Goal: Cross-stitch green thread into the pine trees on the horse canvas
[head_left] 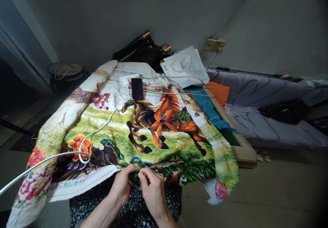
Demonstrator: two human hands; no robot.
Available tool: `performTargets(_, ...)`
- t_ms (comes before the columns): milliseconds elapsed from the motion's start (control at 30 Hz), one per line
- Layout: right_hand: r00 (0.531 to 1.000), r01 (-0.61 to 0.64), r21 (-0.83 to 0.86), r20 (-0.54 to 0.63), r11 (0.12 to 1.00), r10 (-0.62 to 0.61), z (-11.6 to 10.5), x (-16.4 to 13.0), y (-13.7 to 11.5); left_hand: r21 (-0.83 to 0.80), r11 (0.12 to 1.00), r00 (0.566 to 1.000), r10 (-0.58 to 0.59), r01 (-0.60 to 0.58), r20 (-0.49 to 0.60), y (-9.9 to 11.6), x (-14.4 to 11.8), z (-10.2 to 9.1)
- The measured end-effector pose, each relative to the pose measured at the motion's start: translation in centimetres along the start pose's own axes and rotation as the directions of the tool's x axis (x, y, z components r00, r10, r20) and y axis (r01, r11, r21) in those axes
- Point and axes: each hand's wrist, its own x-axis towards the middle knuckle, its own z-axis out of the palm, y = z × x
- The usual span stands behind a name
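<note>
A large cross-stitch canvas with running horses, flowers and green trees lies spread over a table and hangs over my lap. My left hand pinches the canvas's near edge at the dark green stitched patch. My right hand sits right beside it, fingertips pressed together on the same spot; any needle or thread between them is too small to see. Red-handled scissors and a tuft of green thread rest on the orange horse.
A black phone lies on the canvas's far part, with a white cable looping across to the lower left. White printed bags, teal and orange cloth, a wall socket and a grey bed lie beyond.
</note>
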Motion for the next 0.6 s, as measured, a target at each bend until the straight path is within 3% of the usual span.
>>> performTargets(133,1.0,-0.019,0.008,-0.013,1.0,0.019,0.1,0.1,0.0,-0.014,1.0,1.0,0.003,-0.003,0.009,-0.2,0.1,-0.2)
performTargets(300,0.99,-0.136,0.032,0.04,0.99,0.134,0.2,0.1,0.0,-0.017,1.0,1.0,0.005,-0.005,0.012,-0.4,0.3,-0.6)
performTargets(467,0.941,-0.336,0.177,0.104,0.925,0.322,0.5,0.3,-0.2,-0.032,0.999,0.999,0.011,-0.01,0.043,-0.7,0.4,-0.9)
performTargets(600,0.926,-0.378,0.211,0.11,0.901,0.362,0.7,0.4,-0.2,-0.051,0.999,0.998,0.017,-0.014,0.066,-0.9,0.4,-1.2)
